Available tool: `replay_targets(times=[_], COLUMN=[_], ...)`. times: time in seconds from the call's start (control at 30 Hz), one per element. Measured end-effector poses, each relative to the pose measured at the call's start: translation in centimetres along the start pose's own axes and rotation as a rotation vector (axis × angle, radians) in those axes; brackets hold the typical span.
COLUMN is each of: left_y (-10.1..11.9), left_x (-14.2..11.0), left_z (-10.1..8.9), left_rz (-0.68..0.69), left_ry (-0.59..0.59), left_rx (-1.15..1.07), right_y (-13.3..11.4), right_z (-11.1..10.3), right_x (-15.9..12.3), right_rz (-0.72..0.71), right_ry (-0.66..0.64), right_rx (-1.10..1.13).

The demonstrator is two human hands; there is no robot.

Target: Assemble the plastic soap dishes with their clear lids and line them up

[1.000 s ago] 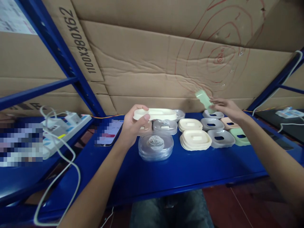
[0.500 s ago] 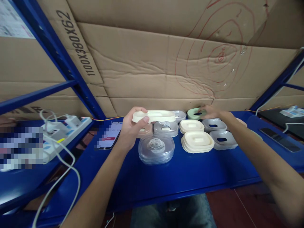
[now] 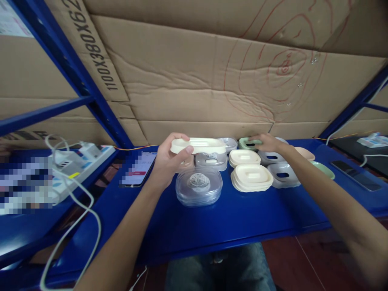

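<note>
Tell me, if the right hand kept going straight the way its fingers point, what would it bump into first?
The right hand points left and already rests on the green dish. Past that, probably the clear grey dish, though depth is hard to judge.

The cream tray (image 3: 198,145) looked like smooth matt plastic. The stacked lids (image 3: 199,186) nearer were clear, glossy plastic. The shelf (image 3: 230,220) was blue painted metal with a slight sheen; behind it stood creased, matt cardboard (image 3: 194,89).

A cream-coloured oval plastic tray (image 3: 198,144) is held level above the blue shelf, pinched at its left end. A pale green rounded plastic tray (image 3: 247,143) lies flat at the shelf's back, fingers resting on it.
</note>
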State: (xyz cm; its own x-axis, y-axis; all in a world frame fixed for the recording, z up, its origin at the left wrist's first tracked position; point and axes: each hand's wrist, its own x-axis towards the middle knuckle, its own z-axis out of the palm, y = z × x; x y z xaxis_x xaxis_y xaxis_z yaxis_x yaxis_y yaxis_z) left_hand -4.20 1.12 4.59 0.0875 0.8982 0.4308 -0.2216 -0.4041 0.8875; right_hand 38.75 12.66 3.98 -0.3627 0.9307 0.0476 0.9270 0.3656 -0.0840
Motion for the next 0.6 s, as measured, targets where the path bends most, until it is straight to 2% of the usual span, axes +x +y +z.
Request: replay_targets(times=[0.1,0.37,0.6], left_y=[-0.1,0.0,0.3], left_x=[0.0,0.0,0.0], left_z=[0.0,0.1,0.5], left_rz=[-0.013,-0.013,0.027], left_ry=[0.000,-0.006,-0.006], left_rx=[0.018,0.056,0.119], right_y=[-1.0,-2.8,-3.9], right_z=[-0.1,1.1,1.1], right_x=[0.1,0.4,0.1], right_rz=[-0.016,0.050,0.089], right_ry=[0.020,-0.071,-0.036], right_rx=[-0.022,-0.100,-0.074])
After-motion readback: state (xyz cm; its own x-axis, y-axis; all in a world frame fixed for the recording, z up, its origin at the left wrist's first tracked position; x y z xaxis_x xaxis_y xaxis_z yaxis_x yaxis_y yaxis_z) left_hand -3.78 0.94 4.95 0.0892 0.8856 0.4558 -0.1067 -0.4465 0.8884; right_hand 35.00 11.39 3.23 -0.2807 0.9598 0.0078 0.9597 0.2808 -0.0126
